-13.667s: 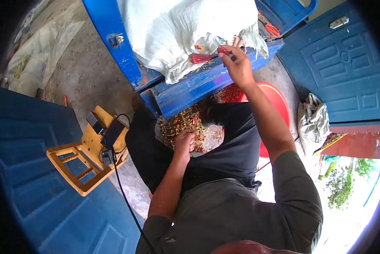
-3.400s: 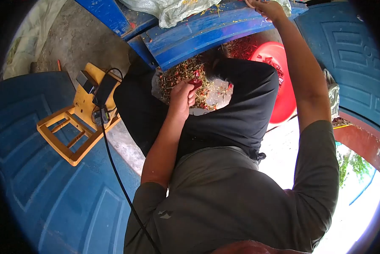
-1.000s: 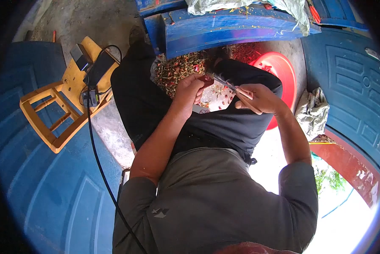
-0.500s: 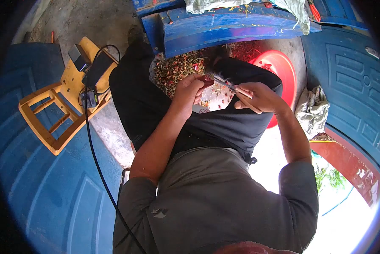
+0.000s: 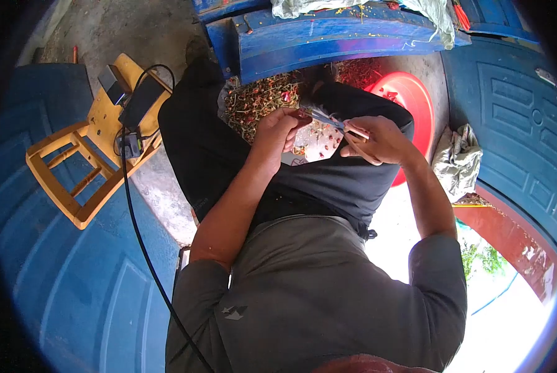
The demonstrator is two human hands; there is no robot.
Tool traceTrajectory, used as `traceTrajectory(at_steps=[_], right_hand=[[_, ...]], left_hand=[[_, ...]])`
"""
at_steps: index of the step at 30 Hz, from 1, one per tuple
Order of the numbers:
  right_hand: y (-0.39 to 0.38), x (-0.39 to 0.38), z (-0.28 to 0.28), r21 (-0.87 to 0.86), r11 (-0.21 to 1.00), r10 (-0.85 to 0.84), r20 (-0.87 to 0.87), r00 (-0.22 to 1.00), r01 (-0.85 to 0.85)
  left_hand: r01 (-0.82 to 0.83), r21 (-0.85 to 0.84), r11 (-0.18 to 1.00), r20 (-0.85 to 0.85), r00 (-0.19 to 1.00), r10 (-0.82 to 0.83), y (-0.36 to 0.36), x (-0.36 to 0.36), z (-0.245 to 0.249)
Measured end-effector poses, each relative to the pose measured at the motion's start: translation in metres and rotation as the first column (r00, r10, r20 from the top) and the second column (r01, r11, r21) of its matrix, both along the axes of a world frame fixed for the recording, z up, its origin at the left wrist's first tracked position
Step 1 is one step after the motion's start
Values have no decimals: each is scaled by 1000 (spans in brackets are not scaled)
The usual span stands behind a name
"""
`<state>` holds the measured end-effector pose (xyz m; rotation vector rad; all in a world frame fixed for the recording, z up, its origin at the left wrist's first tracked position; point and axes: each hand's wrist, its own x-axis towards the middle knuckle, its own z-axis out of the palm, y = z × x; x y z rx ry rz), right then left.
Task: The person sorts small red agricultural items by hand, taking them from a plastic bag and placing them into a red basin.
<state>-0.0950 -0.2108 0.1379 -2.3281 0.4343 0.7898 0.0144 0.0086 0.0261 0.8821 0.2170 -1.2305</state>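
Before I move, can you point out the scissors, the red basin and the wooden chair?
Scissors (image 5: 335,124): head view, on the blades.
Red basin (image 5: 422,121): head view, on the inner wall.
Wooden chair (image 5: 100,117): head view, on the flat wooden seat.

No legible text, label, brand or number anywhere

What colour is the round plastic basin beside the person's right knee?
The round plastic basin is bright, slightly pinkish red; the head view shows it best.
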Motion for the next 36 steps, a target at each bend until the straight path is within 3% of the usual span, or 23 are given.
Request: traceTrajectory(at_steps=[8, 11, 16, 23, 29, 31, 36], right_hand=[[3, -6, -6, 19, 996, -85, 51, 995, 84], [5, -7, -7, 8, 999, -41, 28, 999, 41], [1, -15, -21, -120, 991, 91, 211, 973, -66], [0, -22, -24, -144, 988, 79, 227, 971, -47], [9, -37, -38, -89, 993, -66, 164, 984, 81], [11, -51, -59, 205, 917, -375, 145, 916, 342], [22, -40, -47, 114, 974, -211, 118, 970, 198]], left_hand=[[-7, -12, 1000, -4, 1000, 7, 0, 0, -4], [-14, 1, 1000, -14, 1000, 14, 0, 0, -3], [-9, 2, 1000, -1, 1000, 9, 0, -1, -5], [9, -1, 1000, -1, 1000, -9, 1, -3, -8], [-8, -16, 1000, -18, 1000, 8, -1, -2, -3], [-16, -21, 1000, -38, 999, 15, -1, -2, -5], [5, -31, 1000, -42, 999, -7, 0, -5, -8]])
